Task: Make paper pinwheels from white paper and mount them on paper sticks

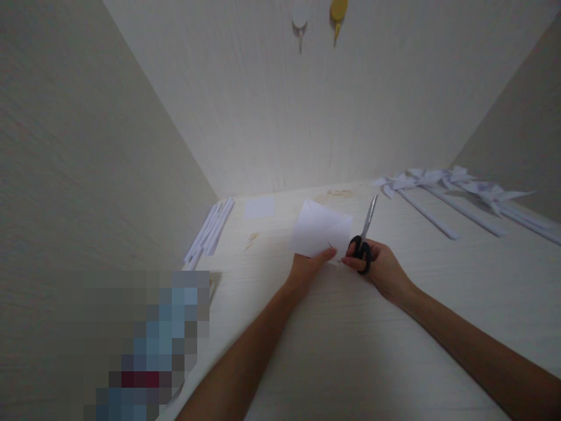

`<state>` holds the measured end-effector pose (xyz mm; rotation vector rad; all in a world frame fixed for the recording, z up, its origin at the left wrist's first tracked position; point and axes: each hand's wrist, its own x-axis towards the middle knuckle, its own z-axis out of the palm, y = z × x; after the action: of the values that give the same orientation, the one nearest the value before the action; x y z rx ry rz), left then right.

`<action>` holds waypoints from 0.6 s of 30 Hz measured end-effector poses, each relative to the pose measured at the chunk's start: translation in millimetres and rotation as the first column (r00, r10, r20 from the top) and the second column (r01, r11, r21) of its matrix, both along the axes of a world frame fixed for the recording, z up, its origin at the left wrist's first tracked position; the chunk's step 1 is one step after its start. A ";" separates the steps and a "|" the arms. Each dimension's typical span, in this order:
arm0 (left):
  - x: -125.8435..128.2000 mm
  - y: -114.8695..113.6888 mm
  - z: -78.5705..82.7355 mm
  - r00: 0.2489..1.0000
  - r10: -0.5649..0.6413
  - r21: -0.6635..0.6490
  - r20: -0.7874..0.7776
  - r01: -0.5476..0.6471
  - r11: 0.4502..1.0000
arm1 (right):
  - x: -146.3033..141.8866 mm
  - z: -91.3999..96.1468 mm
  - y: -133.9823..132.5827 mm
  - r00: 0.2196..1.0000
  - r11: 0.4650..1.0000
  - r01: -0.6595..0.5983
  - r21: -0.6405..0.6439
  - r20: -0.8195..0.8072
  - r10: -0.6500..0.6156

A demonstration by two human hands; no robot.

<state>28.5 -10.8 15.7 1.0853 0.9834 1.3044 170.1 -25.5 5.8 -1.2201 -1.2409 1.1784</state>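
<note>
My left hand (pixel 309 266) holds a white square of paper (pixel 319 225) by its near edge, thumb on top. Diagonal crease lines cross the sheet. My right hand (pixel 379 263) has its fingers in the black handles of a pair of scissors (pixel 369 219), whose blades point up and away, close together and apart from the paper. The right thumb and finger are at the sheet's near right corner. Thin dark lines show on the paper by the left thumb and between the hands; I cannot tell whether these are cuts or a pin.
Paper pinwheels (pixel 438 175) on rolled paper sticks (pixel 432 216) lie at the back right. Several white paper rolls (pixel 210 231) lie at the left edge of the table (pixel 333 351). Near the wall is a small flat sheet (pixel 259 207). A white hook (pixel 300 16) and a yellow hook (pixel 338 11) are on the wall.
</note>
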 end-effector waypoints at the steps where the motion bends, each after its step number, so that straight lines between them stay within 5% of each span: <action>1: -0.6 1.8 -0.4 0.999 0.010 -0.001 0.030 -0.010 1.000 | 0.2 -0.6 0.2 1.000 1.000 0.011 0.002 0.004 -0.011; 8: -7.2 17.0 -6.4 0.943 0.117 -0.130 0.313 -0.080 0.988 | 3.1 -7.5 5.0 0.985 0.981 0.173 0.089 -0.036 -0.171; 14: -11.4 15.6 -16.1 0.992 -0.031 -0.101 0.126 0.044 0.994 | 5.4 -3.0 9.1 0.901 0.906 0.410 0.102 -0.202 -0.385; 18: -12.0 14.7 -18.5 0.998 -0.068 -0.091 0.010 0.069 0.993 | 5.4 -0.6 9.3 0.878 0.895 0.438 0.084 -0.253 -0.406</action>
<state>16.5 4.0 -2.8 1.0352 0.9826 1.1959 175.5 -16.2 5.1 -1.1410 -0.8123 0.8626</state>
